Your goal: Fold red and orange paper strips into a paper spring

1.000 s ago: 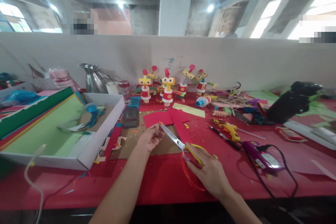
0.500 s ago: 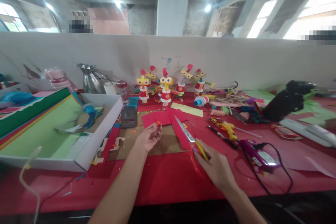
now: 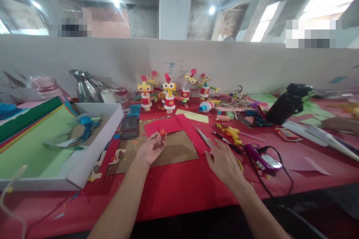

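Observation:
My left hand, palm turned up, pinches a small orange-red piece above the brown cardboard; its exact kind is too small to tell. My right hand lies over the scissors with its fingers stretched out. The blades point away to the upper left and a yellow handle edge shows beside the hand; the rest of the handles is covered. Sheets of red paper lie between the hands, partly on the cardboard.
Several paper-cup figures stand at the back. A white box of coloured paper is at left, near a steel jug. To the right lie a yellow glue gun, a purple power strip with a cable, and a black bottle-like object.
The scissors have come down onto the table, and my right hand's fingers have opened from them. My left hand keeps the orange-red piece. The view has turned slightly right.

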The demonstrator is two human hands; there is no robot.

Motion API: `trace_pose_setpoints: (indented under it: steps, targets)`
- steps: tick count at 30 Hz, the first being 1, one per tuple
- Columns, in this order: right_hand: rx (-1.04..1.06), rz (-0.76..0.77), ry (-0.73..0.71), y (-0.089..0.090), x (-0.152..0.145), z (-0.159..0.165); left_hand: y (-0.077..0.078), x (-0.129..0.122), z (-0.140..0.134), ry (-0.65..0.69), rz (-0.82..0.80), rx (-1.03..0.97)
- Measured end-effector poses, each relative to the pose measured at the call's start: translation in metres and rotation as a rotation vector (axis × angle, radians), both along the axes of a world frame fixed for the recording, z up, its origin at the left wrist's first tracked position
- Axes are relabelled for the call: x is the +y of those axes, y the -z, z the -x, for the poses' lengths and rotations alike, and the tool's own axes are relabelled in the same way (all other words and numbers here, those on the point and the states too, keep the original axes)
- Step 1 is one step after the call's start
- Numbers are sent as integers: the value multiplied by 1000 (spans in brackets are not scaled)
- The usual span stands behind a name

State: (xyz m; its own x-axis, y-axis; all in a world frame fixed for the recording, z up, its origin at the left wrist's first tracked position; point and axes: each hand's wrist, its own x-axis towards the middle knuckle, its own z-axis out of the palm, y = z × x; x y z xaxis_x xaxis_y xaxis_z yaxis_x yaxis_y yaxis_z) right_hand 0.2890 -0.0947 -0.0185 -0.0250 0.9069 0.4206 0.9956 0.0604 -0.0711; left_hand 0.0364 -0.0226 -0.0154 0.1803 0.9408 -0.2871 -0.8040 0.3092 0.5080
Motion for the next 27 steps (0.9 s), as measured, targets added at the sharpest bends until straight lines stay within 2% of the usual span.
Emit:
trace_pose_setpoints:
  steps: [5,9,11,14,17,19,22,23,26,27]
  targets:
    - [75,153,-59,9,13,28,-6,-2,-1,8,-16,24]
    - [43,201,-122,-2,27,20,-9,-4,-2,-24,9,54]
    - [44,195,-37,-14,40,0,-10,-4,-3,-27,16,71]
    - [-14,248,282,-28,65,-43,-11,-5,-3,-35,26,84]
    - [82,447,520,-30,87,-82,-11,-4,-3,-43,32,67]
    - [116,484,555,-29,95,-96,-10,-4,-2,-34,23,41]
    - [157,480,518,-29,99,-105,-7,-2,0,-14,-6,-5]
    - [203,459,494,-29,99,-106,-6,-1,1,-19,-3,-6]
    - [735,291,407,-33,98,-108,-3,0,1,-26,1,-9]
    - [839,250,368,-35,96,-107,-2,1,1,-28,0,-7]
